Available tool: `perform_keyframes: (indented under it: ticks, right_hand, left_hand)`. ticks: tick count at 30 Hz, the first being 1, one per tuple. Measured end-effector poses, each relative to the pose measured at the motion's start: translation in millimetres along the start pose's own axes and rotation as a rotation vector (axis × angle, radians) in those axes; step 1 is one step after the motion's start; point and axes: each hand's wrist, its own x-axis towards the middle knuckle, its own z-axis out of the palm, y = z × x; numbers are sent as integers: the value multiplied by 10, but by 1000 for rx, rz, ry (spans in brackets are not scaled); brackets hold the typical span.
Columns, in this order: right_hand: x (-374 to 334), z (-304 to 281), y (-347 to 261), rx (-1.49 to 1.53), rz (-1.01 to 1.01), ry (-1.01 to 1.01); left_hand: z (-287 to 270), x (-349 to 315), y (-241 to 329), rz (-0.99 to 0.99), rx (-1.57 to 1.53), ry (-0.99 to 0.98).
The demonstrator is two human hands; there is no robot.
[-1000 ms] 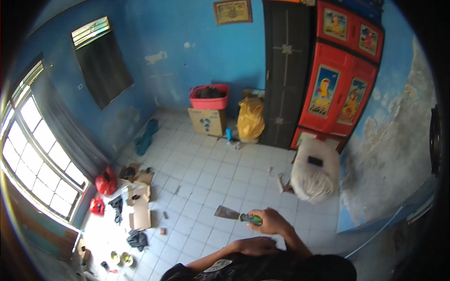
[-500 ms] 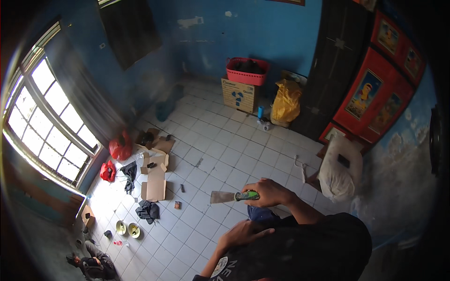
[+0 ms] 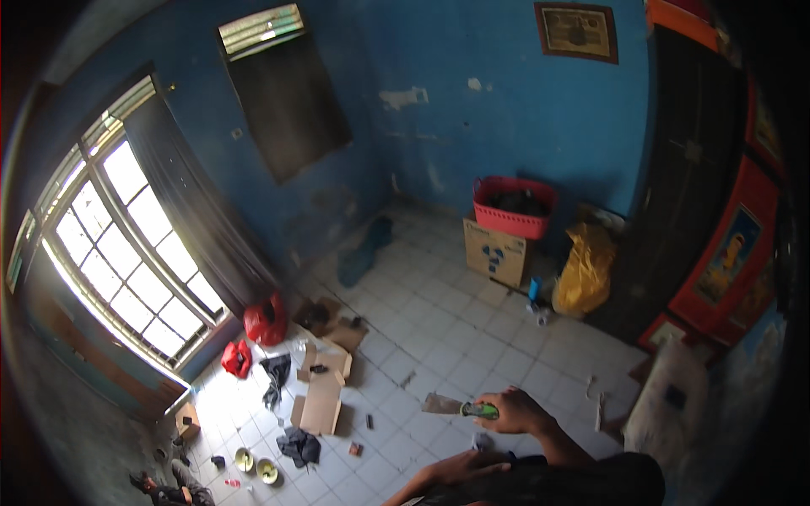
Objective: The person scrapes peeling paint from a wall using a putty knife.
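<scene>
A putty knife (image 3: 444, 405) with a flat metal blade and a green and black handle is in my right hand (image 3: 519, 412). Fingers wrap round the handle, and the blade points left above the white tiled floor (image 3: 439, 346). Lower down, my left hand (image 3: 471, 466) lies flat across my dark clothing with its fingers stretched out and holds nothing. A small bluish-grey shape (image 3: 482, 441) shows between the two hands; I cannot tell what it is.
Flattened cardboard (image 3: 318, 408), a black cloth (image 3: 299, 447) and red plastic bags (image 3: 266, 322) lie to the left. A pink basket (image 3: 511, 223) tops a carton (image 3: 496, 254) beside a yellow sack (image 3: 584, 271). A pale stuffed sack (image 3: 662, 409) stands right; a person (image 3: 187, 487) sits lower left.
The view has tilted up, so more wall shows and the room sits lower and further right. Both hands appear lower in the picture. The putty knife stays in my right hand.
</scene>
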Motion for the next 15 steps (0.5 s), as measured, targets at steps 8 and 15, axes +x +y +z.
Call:
perform_keyframes:
  ticks: [8,15]
  right_hand:
    - [1000,-739,579,1,74,149]
    - [2173,-1076,837,110,102,67]
  left_hand:
    - [-989,745,1,-107,-33,-80]
    - [-2122,1144,-409,-143,-155,-92]
